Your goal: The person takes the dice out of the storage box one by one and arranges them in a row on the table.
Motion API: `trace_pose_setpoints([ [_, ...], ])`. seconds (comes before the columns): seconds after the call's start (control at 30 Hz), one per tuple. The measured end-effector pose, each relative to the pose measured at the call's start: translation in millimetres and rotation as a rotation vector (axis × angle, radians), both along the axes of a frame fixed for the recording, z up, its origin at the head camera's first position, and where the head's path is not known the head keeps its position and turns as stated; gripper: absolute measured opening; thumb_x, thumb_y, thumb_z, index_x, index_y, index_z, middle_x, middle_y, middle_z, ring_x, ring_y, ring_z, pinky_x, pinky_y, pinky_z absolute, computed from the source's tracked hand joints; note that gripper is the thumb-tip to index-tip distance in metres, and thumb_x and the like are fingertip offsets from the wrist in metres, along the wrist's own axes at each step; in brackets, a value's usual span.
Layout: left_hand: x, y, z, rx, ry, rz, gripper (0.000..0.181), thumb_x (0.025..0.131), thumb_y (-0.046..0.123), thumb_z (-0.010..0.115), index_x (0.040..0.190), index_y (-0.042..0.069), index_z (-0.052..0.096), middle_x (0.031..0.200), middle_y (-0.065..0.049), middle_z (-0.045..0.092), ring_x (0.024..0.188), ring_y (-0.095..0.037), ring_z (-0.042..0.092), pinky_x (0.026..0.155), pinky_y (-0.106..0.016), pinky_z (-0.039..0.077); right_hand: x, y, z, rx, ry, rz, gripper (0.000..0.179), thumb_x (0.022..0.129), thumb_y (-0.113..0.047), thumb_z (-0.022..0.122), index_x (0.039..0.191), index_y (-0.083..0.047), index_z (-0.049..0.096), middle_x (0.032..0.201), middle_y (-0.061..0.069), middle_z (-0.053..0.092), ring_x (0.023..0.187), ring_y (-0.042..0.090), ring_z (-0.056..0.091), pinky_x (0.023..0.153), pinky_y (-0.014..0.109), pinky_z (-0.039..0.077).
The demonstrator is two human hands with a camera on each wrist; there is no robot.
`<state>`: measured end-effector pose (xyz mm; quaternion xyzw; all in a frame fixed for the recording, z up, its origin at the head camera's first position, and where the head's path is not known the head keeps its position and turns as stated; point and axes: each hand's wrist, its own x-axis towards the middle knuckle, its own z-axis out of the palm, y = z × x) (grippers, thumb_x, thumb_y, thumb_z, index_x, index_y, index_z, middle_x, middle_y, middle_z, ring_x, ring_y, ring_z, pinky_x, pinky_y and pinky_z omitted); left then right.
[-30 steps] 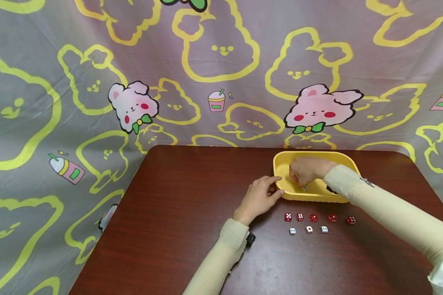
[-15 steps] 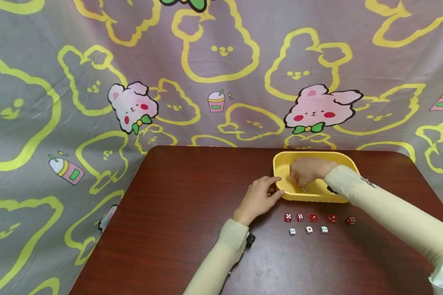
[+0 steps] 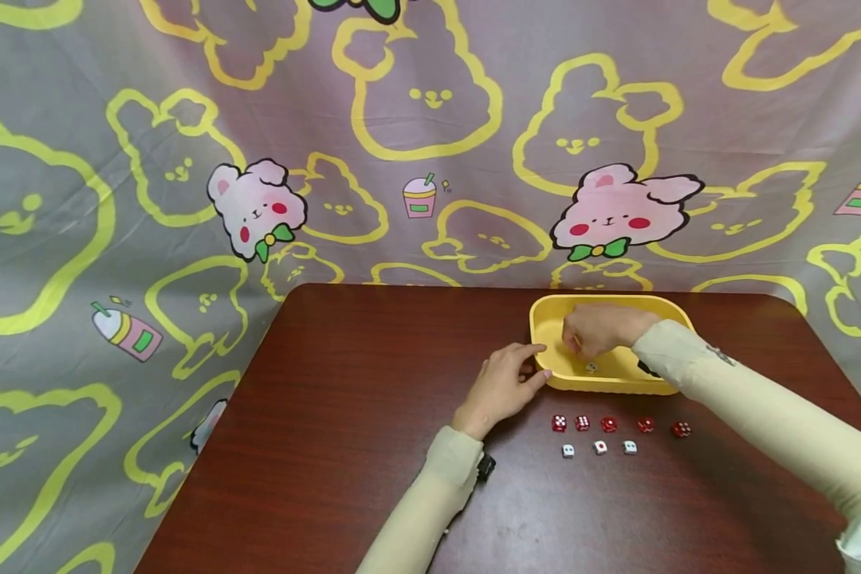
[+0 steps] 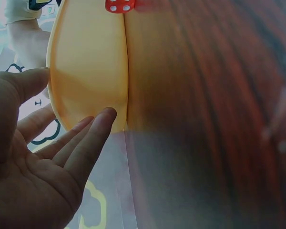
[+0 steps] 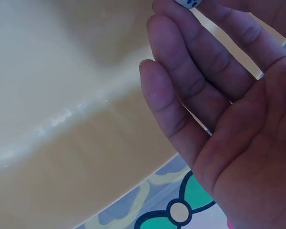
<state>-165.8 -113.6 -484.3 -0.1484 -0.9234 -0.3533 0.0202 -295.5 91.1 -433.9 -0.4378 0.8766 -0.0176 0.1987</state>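
Observation:
At the back right of the table stands a yellow plastic box (image 3: 606,384). My left hand (image 3: 501,391) touches its left end, with fairly straight, spread fingers at the rim and outer wall. Inside the box is my right hand (image 3: 603,328), its fingers bent downward. A white die (image 5: 188,3) with dark pips shows at these fingertips, cut off by the top of the right wrist view, and the fingers pinch it. Close below the same fingers, the head view shows a small white die (image 3: 591,367) inside the box.
In front of the box, several red dice (image 3: 609,424) form a row on the dark wooden table (image 3: 373,399). Nearer lies a shorter row of three white dice (image 3: 600,448). A printed curtain (image 3: 466,119) hangs behind the table and along its left.
The right hand has barely shifted inside the box, and the left hand keeps its place at the rim. Both rows of dice look the same.

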Motion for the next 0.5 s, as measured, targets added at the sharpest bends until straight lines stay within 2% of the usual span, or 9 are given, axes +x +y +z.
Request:
trace_pose_setpoints([
  [0.2,-0.1,0.0,-0.4,-0.003,0.003,-0.002,0.045,0.102,0.033,0.068,0.145,0.019,0.063,0.135,-0.003,0.069,0.11,-0.015,0.074,0.09,-0.016,0.057,1.8,1.9,4.1,-0.023,0.006,0.018,0.021,0.077,0.002,0.071,0.073,-0.018,0.072,0.074,-0.007,0.066,0.066,0.009,0.051,0.059,0.024,0.043],
  [0.5,-1.6,-0.8,-0.4,-0.01,0.01,-0.002,0.045,0.102,0.034,0.068,0.144,0.019,0.063,0.135,-0.003,0.069,0.109,-0.014,0.074,0.09,-0.017,0.057,6.7,7.7,11.7,-0.046,0.049,0.029,0.025,0.077,0.0,0.074,0.068,-0.023,0.069,0.069,-0.011,0.062,0.063,0.007,0.05,0.059,0.024,0.044],
])
